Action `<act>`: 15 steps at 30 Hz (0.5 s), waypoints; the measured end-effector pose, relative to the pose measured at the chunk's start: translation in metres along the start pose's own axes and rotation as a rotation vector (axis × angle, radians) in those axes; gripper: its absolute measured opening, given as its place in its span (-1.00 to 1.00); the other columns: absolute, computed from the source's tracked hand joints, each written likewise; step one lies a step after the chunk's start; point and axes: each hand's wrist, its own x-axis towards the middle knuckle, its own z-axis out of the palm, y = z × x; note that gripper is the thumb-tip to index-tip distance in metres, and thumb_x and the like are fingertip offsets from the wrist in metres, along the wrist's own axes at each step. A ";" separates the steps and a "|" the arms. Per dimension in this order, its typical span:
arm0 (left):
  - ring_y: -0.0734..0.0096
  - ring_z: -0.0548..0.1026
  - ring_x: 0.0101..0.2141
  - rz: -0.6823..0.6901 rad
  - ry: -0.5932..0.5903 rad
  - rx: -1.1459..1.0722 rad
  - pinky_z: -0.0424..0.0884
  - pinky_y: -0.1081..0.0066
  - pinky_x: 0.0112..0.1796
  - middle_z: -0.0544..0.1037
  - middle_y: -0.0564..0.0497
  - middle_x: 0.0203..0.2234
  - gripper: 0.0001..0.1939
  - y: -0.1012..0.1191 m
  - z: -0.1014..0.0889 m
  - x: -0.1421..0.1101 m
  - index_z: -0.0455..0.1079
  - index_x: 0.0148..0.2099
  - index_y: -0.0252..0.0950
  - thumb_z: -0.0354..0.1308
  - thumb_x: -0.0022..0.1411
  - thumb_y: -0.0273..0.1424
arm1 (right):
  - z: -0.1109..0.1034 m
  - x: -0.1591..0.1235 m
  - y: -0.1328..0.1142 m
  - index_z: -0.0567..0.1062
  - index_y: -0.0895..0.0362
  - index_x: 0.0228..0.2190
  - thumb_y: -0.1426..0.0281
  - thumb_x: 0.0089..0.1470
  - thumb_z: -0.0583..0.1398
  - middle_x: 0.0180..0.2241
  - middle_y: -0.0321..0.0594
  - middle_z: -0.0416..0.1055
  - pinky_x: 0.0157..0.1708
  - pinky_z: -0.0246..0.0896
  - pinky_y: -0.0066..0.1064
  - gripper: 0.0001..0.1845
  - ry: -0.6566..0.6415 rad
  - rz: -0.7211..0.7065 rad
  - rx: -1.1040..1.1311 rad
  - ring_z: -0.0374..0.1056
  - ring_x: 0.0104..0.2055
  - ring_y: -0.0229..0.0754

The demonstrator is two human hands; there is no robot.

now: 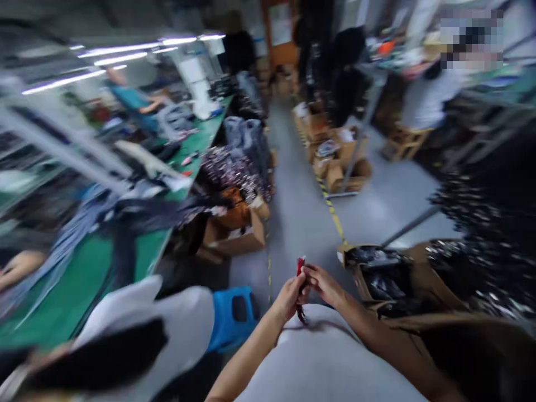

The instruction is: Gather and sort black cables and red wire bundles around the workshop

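Observation:
A slim bundle of red and dark strands [300, 264] stands upright in front of my white top [330, 352]; motion blur hides its exact kind. Closed around its middle is my left hand [287, 297], with the red end showing above and dark loose ends hanging below. My right hand [321, 283] meets it from the other side, its fingertips pinched on the bundle near the upper end. Both hands are close together at waist height over the grey floor.
A grey aisle [288, 167] with yellow-black tape runs ahead. To the left are a blue stool [234, 318], a seated person in white [184, 312], a green worktable [146, 251] and a cardboard box [238, 243]. Cartons with black material [385, 279] and hanging dark garments [502, 212] line the right.

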 end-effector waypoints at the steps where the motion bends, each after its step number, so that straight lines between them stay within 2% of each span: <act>1: 0.76 -0.07 -0.71 -0.027 -0.035 0.045 -0.25 0.54 -0.64 0.14 0.25 -0.70 -0.39 0.019 0.004 0.022 0.32 -0.37 -0.36 0.36 -0.11 0.11 | -0.004 0.010 -0.020 0.40 0.18 -0.49 0.02 -0.36 0.45 -0.69 -0.53 0.06 -0.59 -0.21 -0.49 -0.43 0.048 -0.053 0.026 -0.13 -0.61 -0.45; 4: 0.76 -0.05 -0.71 -0.082 -0.150 0.139 -0.22 0.55 -0.65 0.14 0.24 -0.71 -0.45 0.064 0.008 0.086 0.26 -0.43 -0.32 0.36 -0.04 0.05 | -0.018 0.043 -0.072 0.40 0.20 -0.50 0.07 -0.32 0.45 -0.65 -0.50 0.13 -0.59 -0.27 -0.48 -0.47 0.181 -0.213 0.060 -0.13 -0.60 -0.47; 8: 0.74 -0.01 -0.71 -0.118 -0.274 0.170 -0.17 0.55 -0.66 0.17 0.19 -0.70 -0.52 0.102 0.007 0.167 0.25 -0.48 -0.31 0.30 0.09 -0.02 | -0.047 0.098 -0.114 0.38 0.19 -0.53 0.05 -0.26 0.42 -0.67 -0.49 0.10 -0.59 -0.26 -0.49 -0.49 0.271 -0.325 0.083 -0.09 -0.60 -0.46; 11: 0.73 0.00 -0.72 -0.102 -0.217 0.145 -0.17 0.55 -0.67 0.18 0.18 -0.72 -0.53 0.133 0.012 0.211 0.28 -0.47 -0.32 0.28 0.10 -0.02 | -0.064 0.142 -0.144 0.34 0.17 -0.55 0.02 -0.27 0.41 -0.69 -0.51 0.06 -0.59 -0.20 -0.50 -0.47 0.256 -0.281 0.081 -0.08 -0.61 -0.45; 15: 0.74 -0.03 -0.74 -0.057 -0.058 0.105 -0.20 0.56 -0.67 0.18 0.21 -0.74 -0.49 0.195 0.020 0.261 0.30 -0.42 -0.34 0.28 -0.01 0.04 | -0.076 0.214 -0.202 0.33 0.15 -0.54 -0.01 -0.19 0.36 -0.67 -0.49 0.06 -0.56 -0.09 -0.51 -0.48 0.154 -0.195 -0.019 -0.01 -0.58 -0.42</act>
